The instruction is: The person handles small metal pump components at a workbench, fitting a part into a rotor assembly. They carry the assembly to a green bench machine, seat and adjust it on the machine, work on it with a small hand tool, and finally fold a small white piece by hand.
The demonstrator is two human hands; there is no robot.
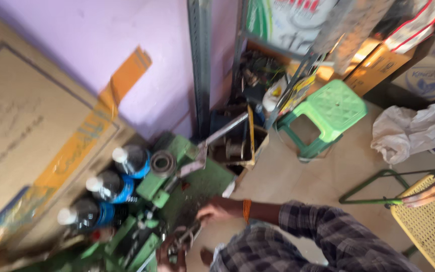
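A green metal machine (pixel 197 182) with a grey lever (pixel 223 132) and a round steel ring (pixel 163 162) stands on the floor by the lilac wall. My right hand (pixel 211 211), in a plaid sleeve with an orange thread at the wrist, rests on the machine's bed with fingers curled; blur hides what they hold. My left hand (pixel 170 256) is at the bottom edge, closed around a small grey metal part (pixel 183 239) at the machine's near end.
Three dark bottles (pixel 111 185) with white caps lie left of the machine, against a cardboard sheet (pixel 26 126). A wooden box (pixel 250 146), a green plastic stool (pixel 331 108), white cloth (pixel 409 131) and a yellow mesh chair (pixel 434 229) stand to the right. Another person's fingers (pixel 429 192) touch the chair.
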